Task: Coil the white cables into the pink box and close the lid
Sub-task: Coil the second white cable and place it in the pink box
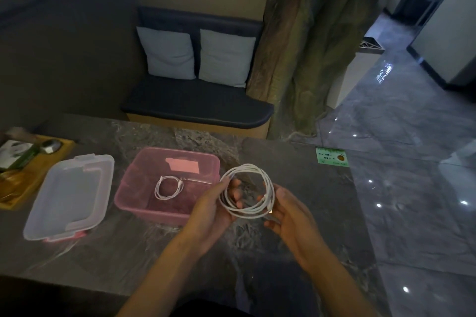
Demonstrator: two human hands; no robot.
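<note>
The pink box (134, 203) stands open on the stone table, with a small coiled white cable (168, 187) lying on its floor. Its clear lid (69, 198) lies flat on the table to the left of it. Just right of the box, both hands hold a larger white cable (247, 189) wound into a round coil above the table. My left hand (213, 210) pinches the coil's left side. My right hand (288, 211) grips the coil's lower right, where the plug end sits.
A wooden tray (33, 177) with a metal dish and a card stands at the far left. A green sticker (332, 157) marks the table's right corner. Beyond the table's far edge are a cushioned bench (198, 108) with two pillows and a tree-trunk pillar (304, 59).
</note>
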